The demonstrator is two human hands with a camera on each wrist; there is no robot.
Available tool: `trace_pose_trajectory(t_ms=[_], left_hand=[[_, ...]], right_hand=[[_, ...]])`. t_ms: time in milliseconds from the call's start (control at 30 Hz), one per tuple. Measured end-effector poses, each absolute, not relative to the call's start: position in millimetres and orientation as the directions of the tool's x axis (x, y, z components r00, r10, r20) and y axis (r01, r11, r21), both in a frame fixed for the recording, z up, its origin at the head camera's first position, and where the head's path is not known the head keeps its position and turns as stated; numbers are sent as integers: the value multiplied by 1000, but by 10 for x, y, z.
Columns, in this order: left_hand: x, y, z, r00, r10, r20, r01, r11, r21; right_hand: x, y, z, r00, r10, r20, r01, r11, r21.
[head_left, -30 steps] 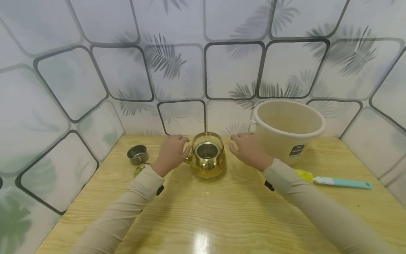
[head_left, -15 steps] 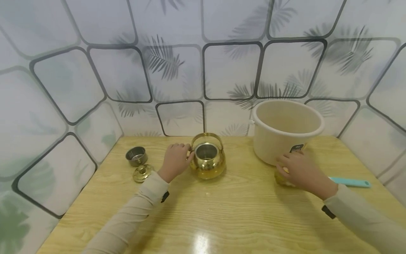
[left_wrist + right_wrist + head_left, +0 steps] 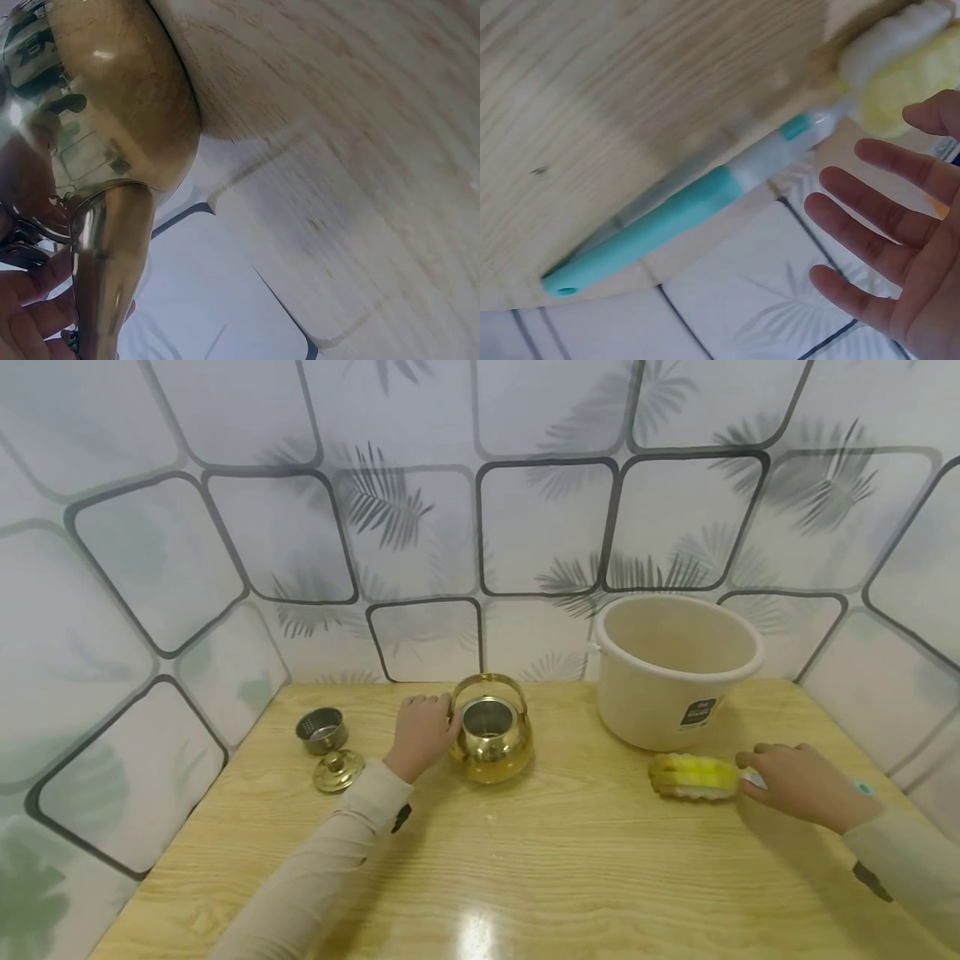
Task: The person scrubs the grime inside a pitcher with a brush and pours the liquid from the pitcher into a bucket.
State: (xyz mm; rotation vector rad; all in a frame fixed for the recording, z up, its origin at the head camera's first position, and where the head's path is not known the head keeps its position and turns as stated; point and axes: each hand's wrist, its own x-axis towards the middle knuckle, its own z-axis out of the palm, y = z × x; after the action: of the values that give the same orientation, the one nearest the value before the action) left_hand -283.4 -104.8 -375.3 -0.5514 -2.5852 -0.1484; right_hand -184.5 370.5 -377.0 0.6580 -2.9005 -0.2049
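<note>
Left hand [image 3: 422,733] gripping gold kettle [image 3: 491,739] (by its spout); right hand [image 3: 804,779], fingers spread, just above teal-handled brush [image 3: 676,212], far right.

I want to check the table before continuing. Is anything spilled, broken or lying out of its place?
Nothing is spilled or broken. The kettle stands upright but open: its lid and strainer lie apart on the table, left of it. The brush lies flat beside the bucket.
</note>
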Motion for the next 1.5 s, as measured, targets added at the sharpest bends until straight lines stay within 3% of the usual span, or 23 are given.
trace_pose_trajectory(t_ms=[1000,1100,1333,1500], left_hand=[[-2896,-1052,-3885,-754,384,532,439,898,-26],[-2896,-1052,-3893,-750,383,539,442,897,-22],[-2890,-1052,-3889,-759,373,534,431,902,-18],[-2895,-1044,-3885,-760,369,534,434,901,-4]], right_hand=[[-1995,3907,-3957,-879,-475,41,-466,874,139],[-1986,3911,-3892,-858,-507,86,-488,855,175],[-2002,3863,-3590,-739,-621,262,-568,783,252],[-1991,3787,-3347,-700,-650,297,-584,760,285]])
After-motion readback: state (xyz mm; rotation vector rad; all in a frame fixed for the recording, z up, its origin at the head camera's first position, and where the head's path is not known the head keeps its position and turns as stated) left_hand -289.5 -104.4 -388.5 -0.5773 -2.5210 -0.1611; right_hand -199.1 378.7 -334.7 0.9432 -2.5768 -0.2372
